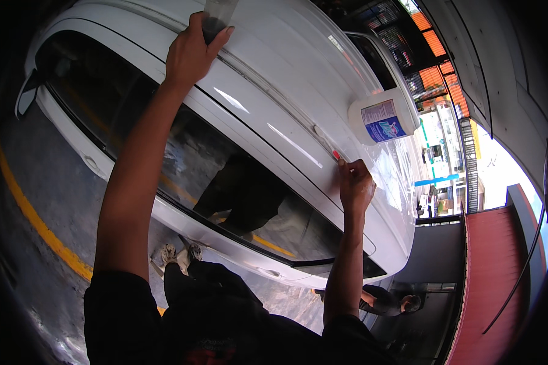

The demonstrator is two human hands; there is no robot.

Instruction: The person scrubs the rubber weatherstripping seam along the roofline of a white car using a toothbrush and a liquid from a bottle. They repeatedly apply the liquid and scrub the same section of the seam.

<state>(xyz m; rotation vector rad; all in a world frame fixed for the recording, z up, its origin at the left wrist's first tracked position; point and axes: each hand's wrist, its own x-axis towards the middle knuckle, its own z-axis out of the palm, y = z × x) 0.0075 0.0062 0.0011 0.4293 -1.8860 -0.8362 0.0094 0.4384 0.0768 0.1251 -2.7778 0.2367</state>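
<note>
Two hands, two held items. Left hand [192, 56]: grip wrapped around one translucent container [219, 13], at the roof [286, 64] of one white car. Right hand [356, 185]: grip pinching one slim brush-like tool [337, 156], red near the fingertips, along the roof groove. One white tub [379, 118], blue-labelled, sits on the roof beyond.

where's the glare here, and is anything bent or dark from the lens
Head view: bright streaks on the white car between the left hand and right hand; head view: background at right partly washed out; head view: yellow floor line bows, corners go black; head view: side window mirrors a dark silhouette.
</note>
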